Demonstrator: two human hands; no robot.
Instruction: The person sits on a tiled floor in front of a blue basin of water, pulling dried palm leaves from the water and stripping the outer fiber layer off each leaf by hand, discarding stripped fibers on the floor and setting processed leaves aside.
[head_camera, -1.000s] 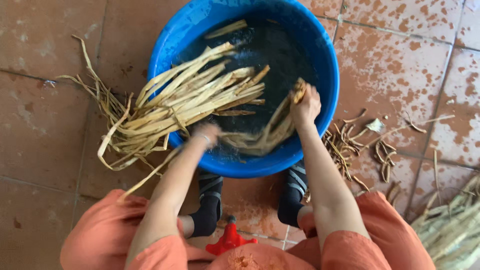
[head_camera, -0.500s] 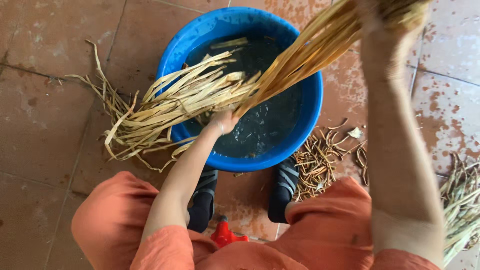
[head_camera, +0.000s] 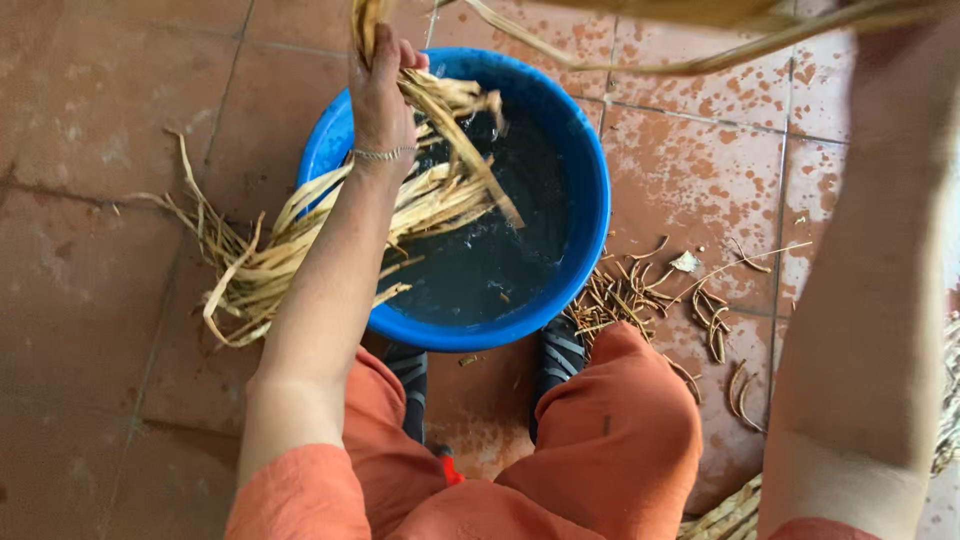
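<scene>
My left hand (head_camera: 383, 88) is raised over the far rim of a round blue basin (head_camera: 596, 190) of dark water and is shut on a bunch of wet tan fibre strips (head_camera: 452, 110). These strips trail down toward the water. More strips (head_camera: 262, 268) hang over the basin's left rim onto the floor. My right forearm (head_camera: 870, 260) rises along the right side and my right hand is cut off by the top edge. A long bundle of strips (head_camera: 700, 14) crosses the top of the view toward that arm.
Short curled cut-offs (head_camera: 640, 295) lie on the wet terracotta tiles (head_camera: 90, 140) right of the basin. My feet in dark striped socks (head_camera: 560, 350) touch its near rim. A small red object (head_camera: 449, 466) shows between my orange-clad knees. Pale fibre stalks (head_camera: 730, 515) lie at the bottom right.
My left hand has risen from the basin's near rim to above the far rim, lifting strips out of the water. My right arm has gone higher, out of the top of the view.
</scene>
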